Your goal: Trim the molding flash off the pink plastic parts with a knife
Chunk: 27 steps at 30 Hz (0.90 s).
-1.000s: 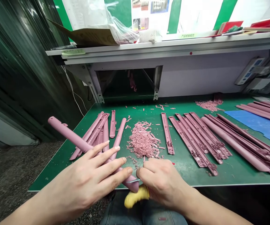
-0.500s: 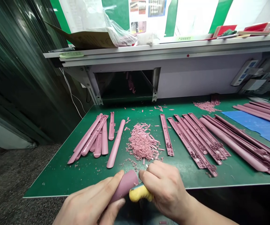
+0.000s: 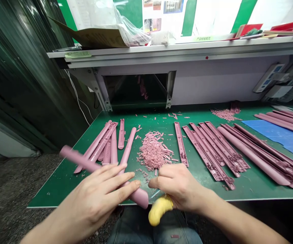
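My left hand [image 3: 105, 191] is closed over a long pink plastic shell [image 3: 139, 197], which lies slantwise across the table's front edge. The shell's far end, up and to the left, is blurred by motion. Just right of its near end is my right hand [image 3: 178, 186], fingers curled, with a yellow covering [image 3: 161, 210] that looks like a wrapped thumb. A thin, pale blade [image 3: 155, 194] sticks out between its fingers, apart from the shell. A heap of pink shavings [image 3: 151, 154] lies beyond both hands.
Pink shells [image 3: 95, 145] are piled on the left, with another pink shell [image 3: 129, 144] beside them. Rows of ribbed pink pieces [image 3: 209, 149] lie on the right, near a blue sheet [image 3: 270, 135]. A shelf [image 3: 161, 54] crosses above the green table [image 3: 60, 189].
The shell in my left hand has swung from pointing toward me to lying slantwise, its long end now up-left. My left hand has turned palm down. My right hand has drawn the blade away.
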Available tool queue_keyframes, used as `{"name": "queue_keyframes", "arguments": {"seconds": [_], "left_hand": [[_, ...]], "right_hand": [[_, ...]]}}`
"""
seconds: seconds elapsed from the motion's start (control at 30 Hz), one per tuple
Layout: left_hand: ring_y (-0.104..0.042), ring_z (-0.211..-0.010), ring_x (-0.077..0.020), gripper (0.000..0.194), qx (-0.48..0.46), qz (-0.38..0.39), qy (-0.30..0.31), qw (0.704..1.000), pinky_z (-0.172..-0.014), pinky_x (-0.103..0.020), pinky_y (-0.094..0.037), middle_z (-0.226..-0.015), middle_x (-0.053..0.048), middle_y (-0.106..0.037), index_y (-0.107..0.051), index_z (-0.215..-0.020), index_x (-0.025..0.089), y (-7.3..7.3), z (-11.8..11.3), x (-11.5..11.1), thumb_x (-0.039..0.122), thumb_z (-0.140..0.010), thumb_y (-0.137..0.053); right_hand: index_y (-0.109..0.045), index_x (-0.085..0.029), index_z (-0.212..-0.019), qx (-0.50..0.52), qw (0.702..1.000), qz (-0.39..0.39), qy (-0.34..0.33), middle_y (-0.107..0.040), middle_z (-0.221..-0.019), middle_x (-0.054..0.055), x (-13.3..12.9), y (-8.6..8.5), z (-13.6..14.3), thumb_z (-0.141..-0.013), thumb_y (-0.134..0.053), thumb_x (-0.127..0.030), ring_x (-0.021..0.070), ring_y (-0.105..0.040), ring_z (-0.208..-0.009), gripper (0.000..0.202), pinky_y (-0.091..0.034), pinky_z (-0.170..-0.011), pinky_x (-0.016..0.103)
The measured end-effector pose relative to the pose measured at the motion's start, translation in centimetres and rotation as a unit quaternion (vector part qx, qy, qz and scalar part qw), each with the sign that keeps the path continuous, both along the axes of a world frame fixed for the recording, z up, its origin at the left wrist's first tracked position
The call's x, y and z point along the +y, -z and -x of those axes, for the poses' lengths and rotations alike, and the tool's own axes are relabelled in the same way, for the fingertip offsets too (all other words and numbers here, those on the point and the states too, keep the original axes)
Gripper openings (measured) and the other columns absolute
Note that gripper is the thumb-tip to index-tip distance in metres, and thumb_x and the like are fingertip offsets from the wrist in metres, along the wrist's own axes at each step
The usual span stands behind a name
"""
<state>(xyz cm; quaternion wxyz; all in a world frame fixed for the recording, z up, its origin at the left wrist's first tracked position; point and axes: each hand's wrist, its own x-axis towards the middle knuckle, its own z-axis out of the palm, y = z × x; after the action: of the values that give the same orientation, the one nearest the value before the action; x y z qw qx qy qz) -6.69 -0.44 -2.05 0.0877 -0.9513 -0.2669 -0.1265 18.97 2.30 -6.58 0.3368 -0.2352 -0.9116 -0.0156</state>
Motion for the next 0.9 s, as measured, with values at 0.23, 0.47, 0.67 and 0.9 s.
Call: {"name": "queue_keyframes", "arguments": {"seconds": [0.23, 0.47, 0.67, 0.9], "left_hand": [[-0.037, -0.133, -0.0294, 0.045, 0.117, -0.033, 0.093, 0.988, -0.113, -0.055, -0.018, -0.134, -0.003, -0.058, -0.051, -0.133, 0.022, -3.6, -0.2, 1.1, 0.009, -0.093, -0.034], [-0.062, -0.086, -0.0233, 0.059, 0.025, 0.050, 0.018, 0.998, -0.072, -0.039, -0.050, -0.106, -0.009, -0.067, -0.036, -0.143, 0.027, 0.1, 1.5, 0.1, 0.005, -0.089, -0.043], [-0.048, -0.046, -0.0069, 0.042, -0.480, 0.485, -0.247, 0.688, -0.042, -0.016, -0.041, -0.070, 0.001, -0.060, -0.059, -0.122, 0.024, 4.6, -0.6, -0.8, 0.027, -0.081, -0.066], [-0.039, -0.041, 0.0010, 0.029, -0.733, 0.504, -0.275, 0.366, -0.032, -0.010, -0.029, -0.078, 0.006, -0.047, -0.057, -0.103, 0.022, 5.2, -6.8, 3.2, 0.038, -0.081, -0.065]], "right_hand": [[-0.061, -0.018, -0.066, -0.059, 0.989, 0.071, -0.118, -0.049, -0.056, -0.001, 1.1, -0.9, 0.1, -0.096, -0.040, -0.050, 0.0121, -0.040, -0.051, 0.048, -0.022, -0.049, 0.028], [-0.063, -0.016, -0.080, 0.258, 0.787, 0.545, -0.128, -0.060, -0.066, 0.000, -2.0, 0.4, -0.9, -0.085, -0.063, -0.047, 0.0101, -0.051, -0.056, 0.031, -0.036, -0.052, 0.021], [-0.059, -0.019, -0.099, 0.319, 0.790, 0.524, 0.013, -0.058, -0.071, 0.001, -2.7, 2.5, -1.4, -0.094, -0.042, -0.053, 0.0109, -0.050, -0.057, 0.038, -0.034, -0.050, 0.021], [-0.061, -0.016, -0.071, 0.077, 0.974, 0.206, 0.062, -0.050, -0.058, 0.000, -4.6, 4.5, 5.5, -0.072, -0.044, -0.083, 0.0131, -0.045, -0.050, 0.069, -0.023, -0.048, 0.027]]}}
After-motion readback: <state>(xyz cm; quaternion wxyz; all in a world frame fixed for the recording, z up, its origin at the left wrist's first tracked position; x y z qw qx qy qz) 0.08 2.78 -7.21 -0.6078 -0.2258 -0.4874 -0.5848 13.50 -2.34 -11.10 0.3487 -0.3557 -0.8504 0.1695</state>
